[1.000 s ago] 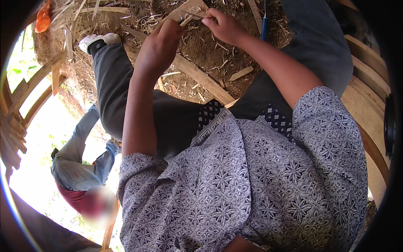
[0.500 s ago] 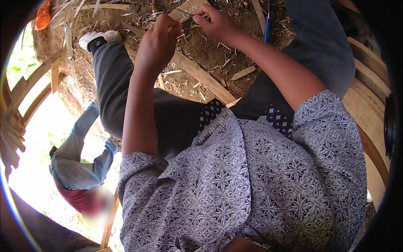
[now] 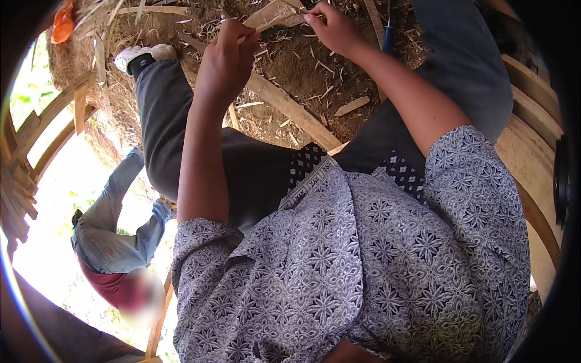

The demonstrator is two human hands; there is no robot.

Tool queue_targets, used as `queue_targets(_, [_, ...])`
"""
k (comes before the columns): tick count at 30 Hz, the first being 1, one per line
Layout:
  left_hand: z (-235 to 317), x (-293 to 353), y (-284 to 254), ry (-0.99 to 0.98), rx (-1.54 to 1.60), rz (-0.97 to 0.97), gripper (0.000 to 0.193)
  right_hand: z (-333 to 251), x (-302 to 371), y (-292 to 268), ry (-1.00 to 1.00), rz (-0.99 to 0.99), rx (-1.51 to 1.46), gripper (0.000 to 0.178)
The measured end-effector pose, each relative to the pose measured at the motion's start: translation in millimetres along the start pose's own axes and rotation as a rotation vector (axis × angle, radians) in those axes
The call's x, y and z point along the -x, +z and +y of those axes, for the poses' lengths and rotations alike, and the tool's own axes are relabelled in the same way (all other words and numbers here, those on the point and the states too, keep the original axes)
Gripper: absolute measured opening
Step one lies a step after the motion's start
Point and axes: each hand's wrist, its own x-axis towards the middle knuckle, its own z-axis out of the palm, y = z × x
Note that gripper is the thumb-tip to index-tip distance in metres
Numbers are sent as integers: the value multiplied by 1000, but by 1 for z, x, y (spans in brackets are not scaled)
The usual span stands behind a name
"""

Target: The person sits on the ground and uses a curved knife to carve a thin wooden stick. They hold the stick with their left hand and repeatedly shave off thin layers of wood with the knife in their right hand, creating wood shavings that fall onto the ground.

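Note:
At the top of the view, my left hand (image 3: 229, 54) is closed around a thin, pale wooden stick (image 3: 241, 40), whose short end shows at the fingers. To its right, my right hand (image 3: 333, 30) pinches a slim, dark, blade-like tool (image 3: 295, 6); its full shape is cut off by the frame. Between and beyond the hands, a light flat piece of wood (image 3: 275, 16) lies on the ground. The two hands are apart. A blue-handled tool (image 3: 387, 39) with a thin shaft is beside my right forearm.
Wood shavings and split strips cover the dirt around a long wooden slat (image 3: 293, 115) between my legs. Curved wooden pieces (image 3: 532, 109) stand at the right, with more (image 3: 54, 127) at the left. An orange scrap (image 3: 62, 23) lies far left. Another person (image 3: 115, 242) is at lower left.
My right hand has moved right and slightly farther away with the blade-like tool, widening the gap to my left hand. The left hand has barely moved and keeps the stick.

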Motion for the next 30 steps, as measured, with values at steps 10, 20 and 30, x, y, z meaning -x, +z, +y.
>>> queue_targets(10, [2, 0, 1, 99, -35, 36, 13, 55, -16, 26, -181, 142, 92, 26])
queue_targets(20, [-5, -1, 4, 52, 23, 81, 14, -30, 5, -2, 15, -102, -83, 34])
queue_targets(30, [-1, -3, 5, 119, -53, 91, 14, 62, -14, 21, -172, 128, 129, 25])
